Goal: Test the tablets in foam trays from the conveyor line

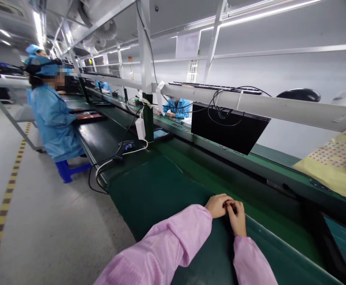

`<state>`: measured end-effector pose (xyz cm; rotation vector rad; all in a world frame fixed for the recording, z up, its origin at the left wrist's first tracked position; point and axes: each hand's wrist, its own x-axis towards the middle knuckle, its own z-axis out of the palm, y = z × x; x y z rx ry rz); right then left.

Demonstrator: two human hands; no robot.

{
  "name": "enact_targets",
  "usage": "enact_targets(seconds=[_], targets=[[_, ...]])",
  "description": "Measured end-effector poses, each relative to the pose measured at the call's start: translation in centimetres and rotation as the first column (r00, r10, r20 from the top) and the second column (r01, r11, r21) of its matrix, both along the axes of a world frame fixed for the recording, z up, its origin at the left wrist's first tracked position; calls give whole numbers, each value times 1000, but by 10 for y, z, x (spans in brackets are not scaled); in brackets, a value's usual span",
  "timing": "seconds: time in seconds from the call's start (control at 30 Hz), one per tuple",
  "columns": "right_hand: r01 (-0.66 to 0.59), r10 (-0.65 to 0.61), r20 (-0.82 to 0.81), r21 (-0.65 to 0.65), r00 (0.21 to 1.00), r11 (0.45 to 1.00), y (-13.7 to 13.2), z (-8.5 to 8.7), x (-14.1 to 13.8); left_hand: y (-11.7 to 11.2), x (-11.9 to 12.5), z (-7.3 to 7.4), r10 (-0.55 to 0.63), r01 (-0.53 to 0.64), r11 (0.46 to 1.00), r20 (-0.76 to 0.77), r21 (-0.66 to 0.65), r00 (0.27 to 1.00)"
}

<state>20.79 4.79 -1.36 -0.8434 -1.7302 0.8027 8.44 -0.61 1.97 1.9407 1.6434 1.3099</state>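
My left hand (219, 206) and my right hand (236, 217) meet over the edge of the green work mat (158, 190), with fingertips pinched close together. Both hands are closed. Whatever lies between the fingers, if anything, is small and dark and too hidden to name. Pink sleeves cover both forearms. Just beyond the hands runs a lower green strip (268, 213) along the bench.
A barcode scanner (125, 147) with cables lies left on the bench. A monitor (228, 128) hangs from the rail ahead. Yellow sheets (339, 162) and a black tray (333, 245) are at right. A co-worker in blue (52, 118) sits on a blue stool (69, 171).
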Motion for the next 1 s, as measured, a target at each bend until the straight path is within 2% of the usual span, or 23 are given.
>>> enact_targets(seconds=[1.0], targets=[[15,-15,-9,-22,1000,1000,1,0,-1,1,1,-1,5,-5,999,-25,-38,1000]])
